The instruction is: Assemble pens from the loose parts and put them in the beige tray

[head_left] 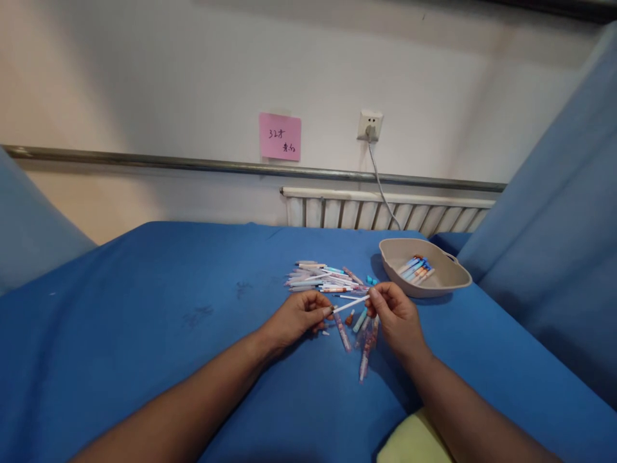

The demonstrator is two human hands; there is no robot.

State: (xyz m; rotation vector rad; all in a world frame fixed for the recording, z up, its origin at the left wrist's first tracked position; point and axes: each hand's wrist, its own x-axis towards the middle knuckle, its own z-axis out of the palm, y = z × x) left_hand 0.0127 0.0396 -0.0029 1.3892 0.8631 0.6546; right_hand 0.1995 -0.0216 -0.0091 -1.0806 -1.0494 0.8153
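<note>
A thin white pen refill (351,304) is stretched between my two hands, tilted up to the right. My left hand (301,315) pinches its lower left end, where a small dark tip shows. The fingers of my right hand (396,317) are closed on its other end. Just below lie pink-patterned pen barrels (342,334), a pale teal barrel (359,320) and a small brown pen part (349,317). Beyond my hands is a loose pile of pens and pen parts (318,276), with small bright blue pieces (371,280) at its right.
A beige plastic basin (460,278) holding several assembled pens (417,269) stands at the right on the blue sheet (144,321). A yellow-green fuzzy cloth (414,440) lies at the front edge. Blue curtains (554,212) hang at the sides, and a radiator (409,212) is behind.
</note>
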